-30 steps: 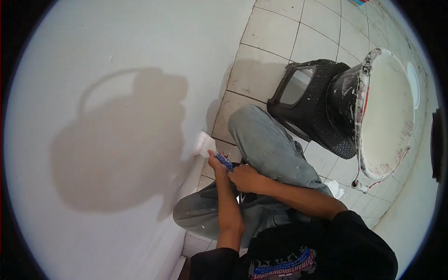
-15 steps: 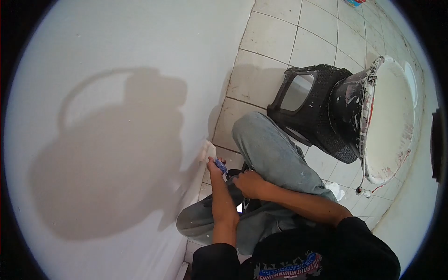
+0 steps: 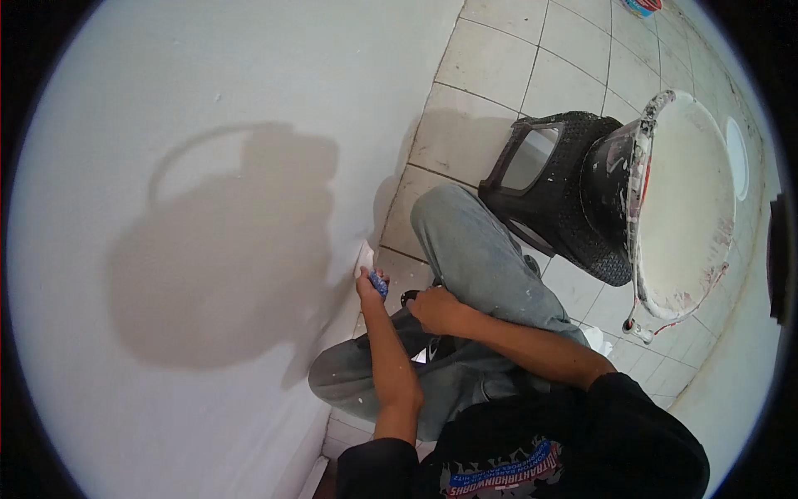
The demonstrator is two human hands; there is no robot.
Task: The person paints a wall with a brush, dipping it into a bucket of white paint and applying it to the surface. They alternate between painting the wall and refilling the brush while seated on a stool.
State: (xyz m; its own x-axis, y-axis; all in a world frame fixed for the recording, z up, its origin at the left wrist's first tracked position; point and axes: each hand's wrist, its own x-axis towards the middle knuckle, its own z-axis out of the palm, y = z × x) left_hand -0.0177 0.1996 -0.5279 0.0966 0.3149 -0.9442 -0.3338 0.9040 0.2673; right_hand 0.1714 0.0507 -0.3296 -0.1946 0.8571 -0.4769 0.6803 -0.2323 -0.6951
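My left hand (image 3: 368, 287) is closed around a paintbrush with a speckled blue handle (image 3: 379, 284). Its pale bristles (image 3: 364, 257) are at the foot of the white wall (image 3: 274, 416), close to the floor edge. My right hand (image 3: 438, 310) rests between my bent legs, beside the raised knee, with its fingers curled in. I see nothing in that hand, though its fingertips are partly hidden. Below the brush hand is a dark piece of footwear (image 3: 410, 297), mostly covered by my legs.
To the right, a black bucket (image 3: 609, 179) of white paint (image 3: 686, 208) stands on a black plastic stool (image 3: 565, 137). A white round lid (image 3: 737, 158) is behind it. Pale tiles (image 3: 478, 71) cover the floor. A small red and blue tub (image 3: 642, 7) sits at the far end.
My left hand and the paintbrush have moved slightly up and left along the wall's foot. The view has shifted a little. My right hand stays beside the knee.
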